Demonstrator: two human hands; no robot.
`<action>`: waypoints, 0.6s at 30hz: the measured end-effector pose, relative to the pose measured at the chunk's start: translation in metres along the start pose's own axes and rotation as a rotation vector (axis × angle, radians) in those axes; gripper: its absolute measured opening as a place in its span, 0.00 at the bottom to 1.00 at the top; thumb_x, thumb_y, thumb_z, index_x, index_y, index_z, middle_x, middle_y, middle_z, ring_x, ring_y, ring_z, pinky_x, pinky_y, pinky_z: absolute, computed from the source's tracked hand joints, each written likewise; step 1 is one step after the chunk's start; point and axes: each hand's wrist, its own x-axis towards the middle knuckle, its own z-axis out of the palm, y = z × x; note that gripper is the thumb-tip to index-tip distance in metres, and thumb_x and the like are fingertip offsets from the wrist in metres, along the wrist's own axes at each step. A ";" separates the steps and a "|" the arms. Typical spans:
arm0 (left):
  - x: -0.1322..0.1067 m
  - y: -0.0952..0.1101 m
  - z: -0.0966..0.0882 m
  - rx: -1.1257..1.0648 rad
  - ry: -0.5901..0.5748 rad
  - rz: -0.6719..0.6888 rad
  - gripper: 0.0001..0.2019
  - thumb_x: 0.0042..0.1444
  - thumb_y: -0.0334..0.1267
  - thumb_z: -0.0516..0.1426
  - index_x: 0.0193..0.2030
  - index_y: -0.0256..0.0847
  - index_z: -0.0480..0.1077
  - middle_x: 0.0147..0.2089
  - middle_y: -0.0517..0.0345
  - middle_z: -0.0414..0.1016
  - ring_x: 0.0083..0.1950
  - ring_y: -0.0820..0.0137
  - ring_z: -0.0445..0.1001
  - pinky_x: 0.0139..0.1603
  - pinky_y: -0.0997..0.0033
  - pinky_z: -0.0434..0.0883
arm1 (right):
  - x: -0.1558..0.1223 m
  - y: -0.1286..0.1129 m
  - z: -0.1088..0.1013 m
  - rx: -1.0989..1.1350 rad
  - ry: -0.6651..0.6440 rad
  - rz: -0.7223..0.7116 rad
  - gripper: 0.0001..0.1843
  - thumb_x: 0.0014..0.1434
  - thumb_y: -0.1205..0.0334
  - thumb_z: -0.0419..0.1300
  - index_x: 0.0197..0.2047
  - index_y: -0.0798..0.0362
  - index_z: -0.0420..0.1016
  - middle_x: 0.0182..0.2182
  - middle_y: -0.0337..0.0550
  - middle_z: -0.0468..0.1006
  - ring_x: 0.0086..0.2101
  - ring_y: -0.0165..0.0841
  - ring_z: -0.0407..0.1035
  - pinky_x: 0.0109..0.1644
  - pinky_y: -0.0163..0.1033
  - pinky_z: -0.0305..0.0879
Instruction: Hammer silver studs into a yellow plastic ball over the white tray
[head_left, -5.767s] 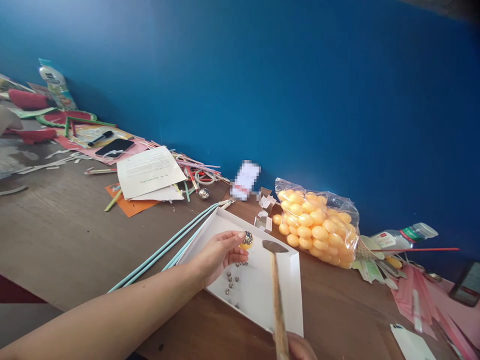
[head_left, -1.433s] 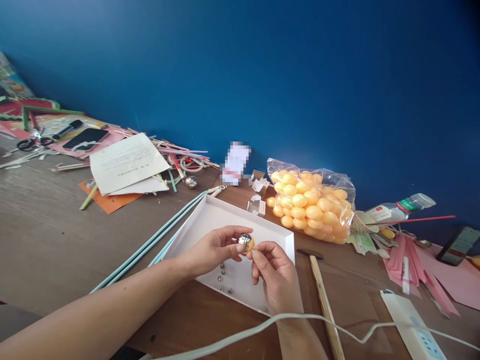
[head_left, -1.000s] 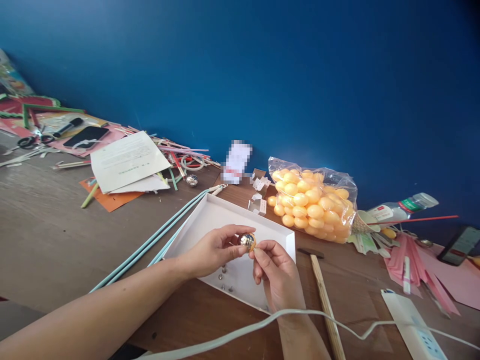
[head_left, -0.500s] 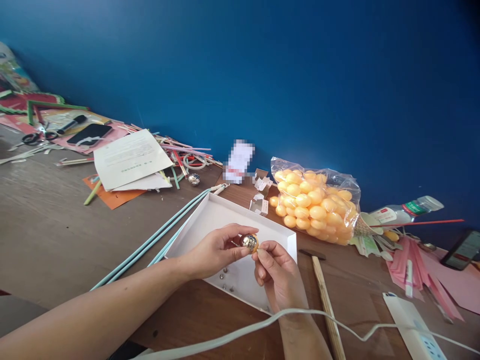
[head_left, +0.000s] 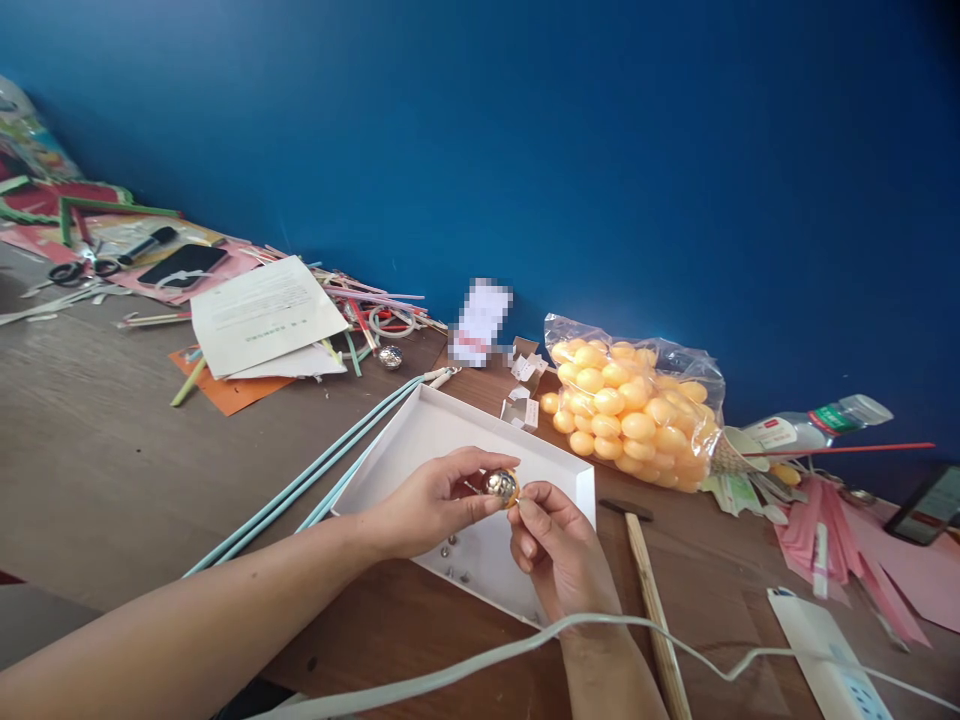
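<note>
My left hand (head_left: 431, 500) pinches a small orange ball with shiny silver studs (head_left: 501, 486) over a shallow white tray (head_left: 420, 440). My right hand (head_left: 555, 545) meets it from the right, thumb and forefinger pressed to the ball's side; what they pinch is too small to see. A few loose silver studs (head_left: 454, 560) lie in the tray beneath the hands. A wooden-handled hammer (head_left: 649, 600) rests on the table just right of the tray.
A clear bag of orange balls (head_left: 637, 415) sits behind the tray by the blue wall. Pale blue rods (head_left: 315, 475) run left of the tray. A white cable (head_left: 465, 675) crosses my right wrist toward a power strip (head_left: 832, 660). Papers, straws, scissors and a phone clutter the left.
Earlier my right hand held the hammer over the tray; it now lies on the table and that hand is at the ball. Over the last second the hands barely move.
</note>
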 end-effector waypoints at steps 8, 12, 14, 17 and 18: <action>0.000 -0.001 -0.001 0.010 -0.011 0.007 0.19 0.57 0.43 0.59 0.55 0.45 0.70 0.50 0.51 0.69 0.42 0.70 0.68 0.44 0.69 0.69 | 0.001 0.003 -0.003 0.015 -0.027 0.005 0.12 0.50 0.57 0.70 0.32 0.52 0.72 0.24 0.35 0.74 0.17 0.20 0.56 0.19 0.27 0.52; 0.000 0.000 -0.001 0.025 -0.007 0.011 0.19 0.57 0.43 0.59 0.55 0.45 0.71 0.49 0.52 0.69 0.42 0.70 0.69 0.45 0.68 0.69 | 0.001 0.003 -0.004 0.021 -0.040 0.001 0.11 0.50 0.58 0.70 0.32 0.52 0.72 0.24 0.35 0.74 0.17 0.20 0.57 0.19 0.26 0.52; 0.000 0.000 0.000 0.025 -0.007 0.015 0.19 0.57 0.43 0.59 0.55 0.45 0.71 0.49 0.52 0.69 0.42 0.70 0.69 0.45 0.68 0.68 | 0.001 0.003 -0.004 0.020 -0.045 -0.003 0.11 0.51 0.58 0.70 0.32 0.52 0.73 0.24 0.35 0.75 0.17 0.19 0.57 0.19 0.26 0.52; 0.000 -0.001 0.000 0.019 -0.006 0.019 0.19 0.57 0.43 0.59 0.55 0.45 0.71 0.50 0.51 0.69 0.42 0.70 0.69 0.45 0.68 0.68 | 0.001 0.002 -0.004 0.018 -0.050 -0.004 0.10 0.52 0.59 0.69 0.32 0.52 0.73 0.24 0.35 0.75 0.17 0.19 0.58 0.19 0.25 0.53; 0.000 -0.001 0.000 0.017 -0.004 0.018 0.19 0.56 0.43 0.59 0.55 0.45 0.71 0.49 0.51 0.69 0.42 0.70 0.69 0.45 0.68 0.68 | 0.001 0.002 -0.004 0.020 -0.052 -0.005 0.09 0.52 0.59 0.69 0.32 0.52 0.73 0.24 0.35 0.75 0.17 0.19 0.58 0.19 0.25 0.53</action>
